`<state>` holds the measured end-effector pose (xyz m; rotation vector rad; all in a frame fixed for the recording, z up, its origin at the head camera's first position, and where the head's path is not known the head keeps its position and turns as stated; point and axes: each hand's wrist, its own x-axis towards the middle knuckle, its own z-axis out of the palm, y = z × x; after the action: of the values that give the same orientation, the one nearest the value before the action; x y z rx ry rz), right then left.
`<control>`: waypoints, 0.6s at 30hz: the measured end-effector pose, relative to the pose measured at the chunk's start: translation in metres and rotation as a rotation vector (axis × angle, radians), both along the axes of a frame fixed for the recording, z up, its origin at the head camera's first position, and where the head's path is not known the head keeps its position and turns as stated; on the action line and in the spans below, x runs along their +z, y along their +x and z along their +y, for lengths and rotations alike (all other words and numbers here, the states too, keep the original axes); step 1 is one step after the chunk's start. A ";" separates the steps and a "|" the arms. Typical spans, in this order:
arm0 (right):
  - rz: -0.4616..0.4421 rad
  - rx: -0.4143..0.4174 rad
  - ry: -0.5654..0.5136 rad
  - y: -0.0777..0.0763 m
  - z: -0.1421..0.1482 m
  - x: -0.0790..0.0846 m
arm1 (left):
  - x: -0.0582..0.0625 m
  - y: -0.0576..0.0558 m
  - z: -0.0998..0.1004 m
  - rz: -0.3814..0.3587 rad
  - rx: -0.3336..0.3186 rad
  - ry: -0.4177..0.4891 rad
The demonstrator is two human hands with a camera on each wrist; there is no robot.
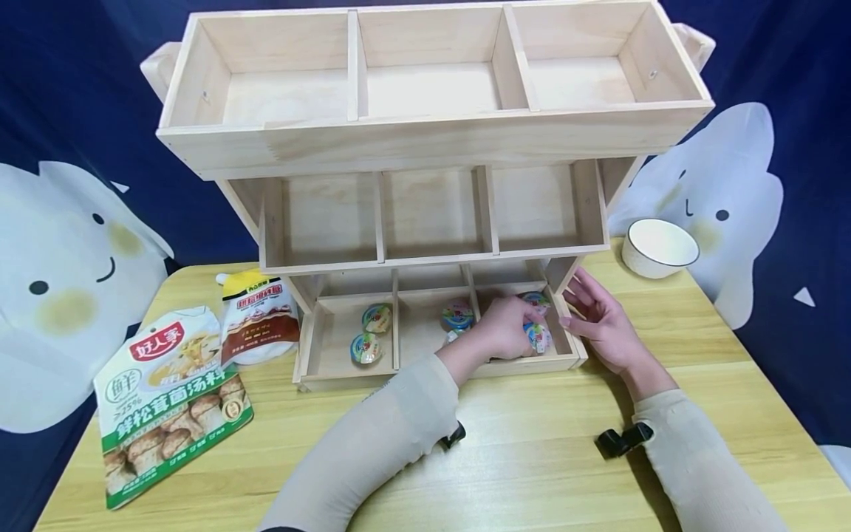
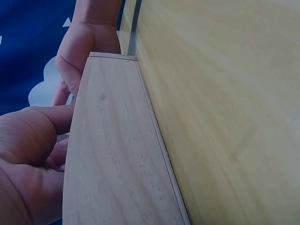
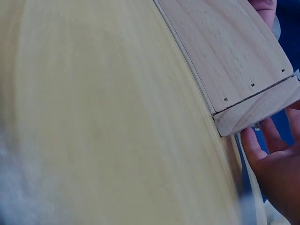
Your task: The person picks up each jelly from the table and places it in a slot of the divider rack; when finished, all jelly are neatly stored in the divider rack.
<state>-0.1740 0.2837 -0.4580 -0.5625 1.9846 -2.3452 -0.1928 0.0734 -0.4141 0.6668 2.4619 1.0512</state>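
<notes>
In the head view my left hand [image 1: 508, 329] reaches into the bottom right compartment of a wooden shelf rack [image 1: 432, 137]. Its curled fingers are around a small jelly cup [image 1: 539, 338] with a colourful lid; the palm side is hidden. Another jelly cup [image 1: 534, 301] lies just behind it. At the rack's lower right side, my right hand [image 1: 608, 325] has its fingers loosely extended, fingertips right at the side wall. The bottom middle compartment holds a jelly cup [image 1: 457, 316] and another partly hidden by the left wrist. Two more, including one front jelly cup [image 1: 366, 348], lie in the left compartment.
A green-and-white soup seasoning pouch [image 1: 174, 403] and a brown-and-white pouch [image 1: 259, 318] lie left of the rack on the wooden table [image 1: 518, 451]. A white bowl [image 1: 660, 249] stands at the back right. The rack's upper tiers overhang the bottom one.
</notes>
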 end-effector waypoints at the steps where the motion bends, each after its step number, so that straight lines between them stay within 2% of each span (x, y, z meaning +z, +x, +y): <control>1: 0.000 0.000 0.000 0.000 0.000 0.000 | 0.000 0.000 0.000 0.011 -0.005 -0.009; 11: 0.005 0.006 0.013 0.000 0.001 0.000 | 0.002 0.001 0.000 0.062 -0.016 -0.064; 14: 0.006 0.008 0.010 0.000 0.001 0.000 | 0.003 0.001 -0.001 0.060 -0.021 -0.066; 18: 0.000 0.013 0.010 0.000 0.001 0.000 | 0.004 0.002 -0.003 0.021 -0.015 -0.028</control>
<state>-0.1739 0.2843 -0.4579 -0.5734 1.9853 -2.3264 -0.1907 0.0708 -0.4101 0.6899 2.4810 1.0078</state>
